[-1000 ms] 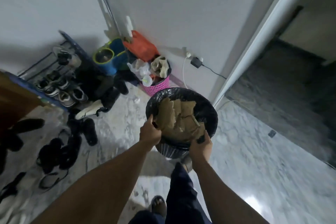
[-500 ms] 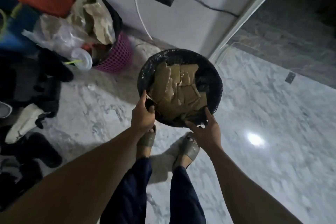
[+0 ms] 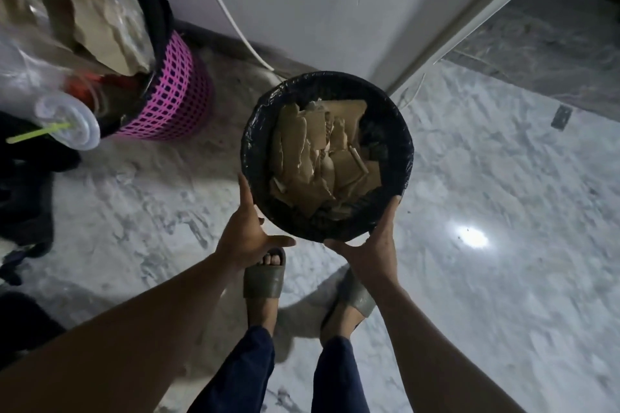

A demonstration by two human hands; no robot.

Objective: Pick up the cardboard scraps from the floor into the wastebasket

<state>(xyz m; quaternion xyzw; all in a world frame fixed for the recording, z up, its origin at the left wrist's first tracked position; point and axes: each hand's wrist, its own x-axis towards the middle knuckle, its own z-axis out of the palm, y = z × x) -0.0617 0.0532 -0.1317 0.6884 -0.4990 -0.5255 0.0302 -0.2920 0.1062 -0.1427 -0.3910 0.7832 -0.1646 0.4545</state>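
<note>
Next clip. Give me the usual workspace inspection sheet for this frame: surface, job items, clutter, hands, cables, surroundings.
Surface: pale marble floor with a lamp glare on it; no loose scraps seen on it.
Job's things: wastebasket with a black liner, holding a pile of cardboard scraps.
Clutter: pink basket overfull with paper and plastic; lidded cup with a green straw beside it; dark items at the left edge.
Hands: left hand and right hand lie open against the wastebasket's near sides.
Cables: white cable runs down the wall behind the wastebasket.
Surroundings: white wall, door frame, the person's sandals.
</note>
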